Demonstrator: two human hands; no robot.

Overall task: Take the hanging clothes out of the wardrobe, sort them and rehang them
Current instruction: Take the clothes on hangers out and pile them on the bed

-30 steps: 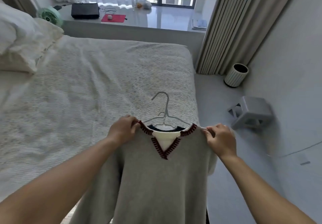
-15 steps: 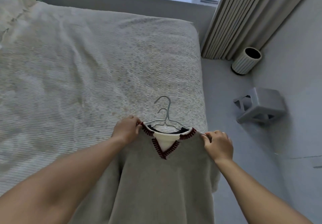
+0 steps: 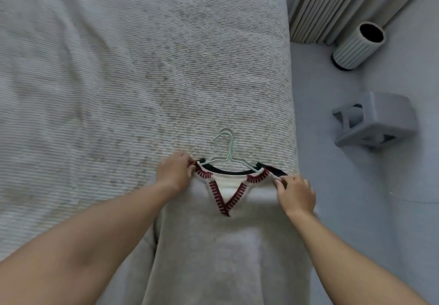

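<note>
Grey knit fills the lower middle of the view: a sweater [image 3: 213, 257] with a cream V-neck edged in dark red stitching, lying at the near right corner of a bed [image 3: 95, 79] covered in a pale ribbed spread. At the left, the person's left hand [image 3: 174, 174] pinches the sweater's left shoulder beside the collar, fingers [image 3: 190, 163] curled tight on the cloth. Between the hands, pale wire hangers [image 3: 228, 150] rise from the neckline, their hooks lying flat on the spread and pointing away from the person; at least two hooks overlap. A dark garment [image 3: 273, 169] shows as a thin black band behind the collar, running out toward the right shoulder. The right hand [image 3: 295, 196] grips the sweater's right shoulder, fingertips closed on the fabric just below that dark edge. Farther right, on the grey floor [image 3: 356, 209], a grey plastic stool [image 3: 377, 124] lies tipped on its side, well apart from the bed. Beyond it, a ribbed bin [image 3: 356, 48] stands at the foot of pleated beige curtains [image 3: 344, 3].
</note>
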